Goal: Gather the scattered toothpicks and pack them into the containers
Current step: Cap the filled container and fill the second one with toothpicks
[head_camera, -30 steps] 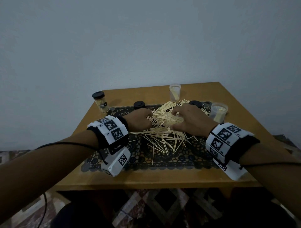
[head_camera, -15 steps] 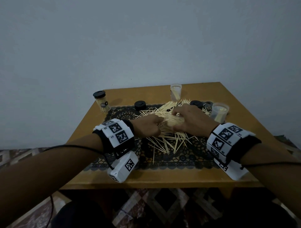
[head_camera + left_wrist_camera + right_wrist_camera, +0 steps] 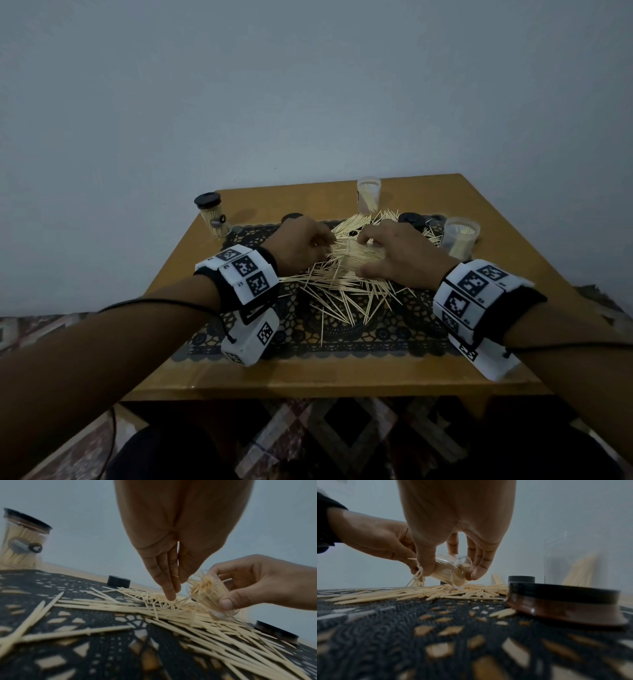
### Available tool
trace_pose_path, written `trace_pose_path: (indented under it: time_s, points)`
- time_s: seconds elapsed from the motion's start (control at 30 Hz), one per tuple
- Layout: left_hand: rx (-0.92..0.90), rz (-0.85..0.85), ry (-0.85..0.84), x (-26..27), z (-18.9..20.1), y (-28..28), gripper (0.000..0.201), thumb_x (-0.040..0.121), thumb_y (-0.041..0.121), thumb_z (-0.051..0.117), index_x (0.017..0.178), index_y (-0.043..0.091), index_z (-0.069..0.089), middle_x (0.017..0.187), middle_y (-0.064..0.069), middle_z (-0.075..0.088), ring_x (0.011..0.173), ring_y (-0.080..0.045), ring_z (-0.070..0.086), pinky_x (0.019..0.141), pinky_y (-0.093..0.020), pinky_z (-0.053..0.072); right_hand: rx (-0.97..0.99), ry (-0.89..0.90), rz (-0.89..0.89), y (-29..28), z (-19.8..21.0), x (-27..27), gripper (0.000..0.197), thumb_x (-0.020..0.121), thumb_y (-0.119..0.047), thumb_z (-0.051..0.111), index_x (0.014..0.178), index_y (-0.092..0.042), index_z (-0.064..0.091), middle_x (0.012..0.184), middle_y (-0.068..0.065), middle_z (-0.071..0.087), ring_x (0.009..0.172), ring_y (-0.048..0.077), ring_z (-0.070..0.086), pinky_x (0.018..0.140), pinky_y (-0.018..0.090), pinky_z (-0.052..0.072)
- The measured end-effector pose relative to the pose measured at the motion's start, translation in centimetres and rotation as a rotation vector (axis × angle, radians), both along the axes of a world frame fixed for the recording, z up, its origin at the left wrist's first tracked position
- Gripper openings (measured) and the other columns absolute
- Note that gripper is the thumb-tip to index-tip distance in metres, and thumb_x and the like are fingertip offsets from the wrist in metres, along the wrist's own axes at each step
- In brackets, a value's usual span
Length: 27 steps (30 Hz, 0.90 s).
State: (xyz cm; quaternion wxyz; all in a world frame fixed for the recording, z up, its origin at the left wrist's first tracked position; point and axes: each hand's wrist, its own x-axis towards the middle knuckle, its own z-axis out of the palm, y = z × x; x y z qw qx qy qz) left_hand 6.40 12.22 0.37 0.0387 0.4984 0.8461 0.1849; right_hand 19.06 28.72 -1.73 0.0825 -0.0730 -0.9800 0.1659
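Wrist views reveal right hand [image 3: 260, 582] gripping tilted clear container [image 3: 452, 573] of toothpicks [image 3: 204, 588].

Both forearms reach forward side by side. The right hand [image 3: 397, 253] curls thumb and fingers round a small clear plastic toothpick-filled container [image 3: 210, 595]; the left hand [image 3: 299, 245] points straight fingers [image 3: 169, 588] down just beside that container's mouth.
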Motion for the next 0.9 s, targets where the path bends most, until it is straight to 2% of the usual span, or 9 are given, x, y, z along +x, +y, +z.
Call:
trace_pose_path:
  time_s: [0.07,0.13,0.27,0.37,0.47,0.57,0.63,0.73,0.9]
  points:
    - [0.049,-0.005,-0.049,0.4,-0.2,-0.1,0.017,0.089,0.010,0.065,0.105,0.010,0.071,0.096,-0.002,0.073,0.076,-0.004,0.064,0.065,-0.005,0.044,-0.005,0.001,0.001,0.0,0.0,0.0,0.053,0.078,-0.046,0.075,0.120,-0.021,0.058,0.111,0.003,0.053,0.100,0.019,0.053,0.081,0.032,0.043]
    - [0.108,0.005,-0.091,0.9,-0.3,-0.1,0.012,0.087,0.007,0.066,0.099,0.009,0.070,0.087,-0.002,0.074,0.068,-0.003,0.066,0.060,-0.005,0.047,-0.006,0.003,0.001,0.0,0.0,0.0,0.053,0.077,-0.046,0.076,0.120,-0.021,0.058,0.111,0.003,0.054,0.100,0.020,0.054,0.082,0.032,0.044]
    - [0.184,0.054,-0.098,1.3,-0.6,0.5,0.016,0.085,0.007,0.068,0.100,0.012,0.065,0.087,-0.004,0.074,0.073,-0.008,0.068,0.065,-0.014,0.053,-0.003,0.008,0.000,-0.2,0.1,0.0,0.052,0.078,-0.045,0.076,0.120,-0.020,0.058,0.111,0.004,0.055,0.100,0.020,0.055,0.084,0.034,0.045]
    - [0.248,0.059,-0.107,1.7,-0.6,0.6,0.015,0.089,0.001,0.057,0.101,0.009,0.062,0.089,-0.005,0.071,0.073,-0.005,0.062,0.060,-0.004,0.042,0.004,0.024,-0.015,-0.1,0.0,0.0,0.051,0.078,-0.043,0.076,0.120,-0.020,0.058,0.106,0.000,0.052,0.099,0.019,0.054,0.080,0.031,0.042]
    - [0.320,0.108,-0.054,1.9,-0.3,0.0,0.020,0.085,-0.005,0.049,0.095,0.009,0.059,0.092,-0.001,0.063,0.081,-0.012,0.055,0.064,-0.013,0.039,0.010,0.031,-0.031,0.0,-0.1,0.0,0.052,0.078,-0.045,0.076,0.120,-0.020,0.058,0.104,-0.002,0.048,0.098,0.019,0.053,0.077,0.030,0.040]
    - [0.154,0.072,-0.032,1.8,-0.2,-0.9,0.020,0.084,-0.001,0.053,0.090,0.013,0.065,0.093,0.004,0.060,0.085,-0.009,0.055,0.065,-0.008,0.035,0.000,0.033,-0.044,0.0,-0.1,0.0,0.053,0.078,-0.046,0.075,0.121,-0.020,0.058,0.106,0.000,0.049,0.100,0.019,0.053,0.077,0.029,0.039]
    - [0.042,0.024,-0.089,2.1,-0.2,-1.3,0.027,0.087,0.001,0.055,0.106,0.014,0.069,0.104,0.003,0.061,0.093,-0.010,0.059,0.073,-0.012,0.038,-0.006,0.035,-0.044,0.0,0.0,-0.1,0.053,0.078,-0.046,0.076,0.121,-0.020,0.058,0.110,0.003,0.052,0.100,0.019,0.053,0.077,0.029,0.038]
    - [-0.004,0.002,-0.191,2.5,-0.3,-1.1,0.042,0.090,0.005,0.057,0.130,0.018,0.058,0.117,-0.001,0.056,0.103,-0.015,0.059,0.083,-0.020,0.041,-0.007,0.021,-0.020,-0.1,0.0,-0.1,0.052,0.076,-0.046,0.076,0.119,-0.020,0.059,0.110,0.004,0.056,0.099,0.020,0.055,0.077,0.031,0.041]
    - [0.024,0.007,-0.425,2.0,-0.2,-0.5,0.043,0.083,-0.006,0.056,0.122,0.012,0.061,0.119,-0.010,0.060,0.107,-0.026,0.058,0.090,-0.037,0.050,-0.024,0.010,-0.016,-0.1,0.2,0.0,0.050,0.076,-0.042,0.078,0.117,-0.021,0.060,0.109,0.005,0.056,0.100,0.021,0.056,0.081,0.034,0.046]
